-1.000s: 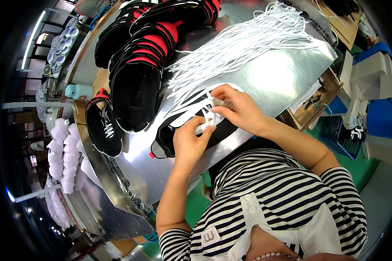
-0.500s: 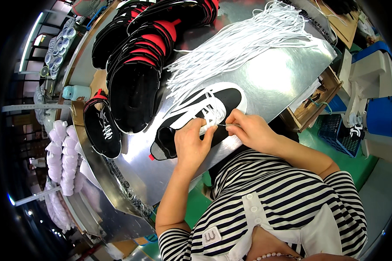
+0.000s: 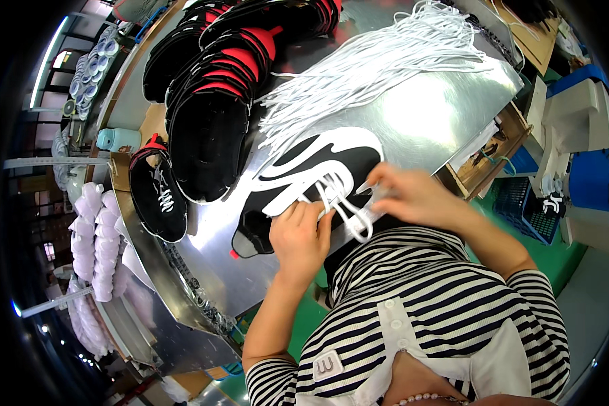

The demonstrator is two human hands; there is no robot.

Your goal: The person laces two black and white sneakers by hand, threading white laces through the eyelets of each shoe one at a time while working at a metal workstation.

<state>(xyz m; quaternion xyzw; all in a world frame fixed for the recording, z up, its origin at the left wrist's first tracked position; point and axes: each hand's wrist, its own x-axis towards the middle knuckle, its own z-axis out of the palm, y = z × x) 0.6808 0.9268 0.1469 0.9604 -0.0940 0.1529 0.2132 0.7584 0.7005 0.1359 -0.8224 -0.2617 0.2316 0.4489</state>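
A black shoe upper with white curved stripes (image 3: 311, 169) lies flat on the shiny metal table (image 3: 426, 122), close to my chest. A white shoelace (image 3: 342, 203) is threaded through its eyelets and loops toward me. My left hand (image 3: 301, 237) presses on the near edge of the upper, fingers on the lace. My right hand (image 3: 409, 193) grips the lace end at the upper's right side.
A bundle of loose white laces (image 3: 386, 64) fans across the far table. Stacks of black and red uppers (image 3: 216, 88) lie at the far left, with one laced black upper (image 3: 157, 196) beside them. White foam shoe forms (image 3: 91, 250) pile at the left. Blue crates (image 3: 589, 179) stand right.
The right hand has drawn back to the right, pulling the lace out from the eyelets. The left hand shifted slightly right onto the upper's near edge.
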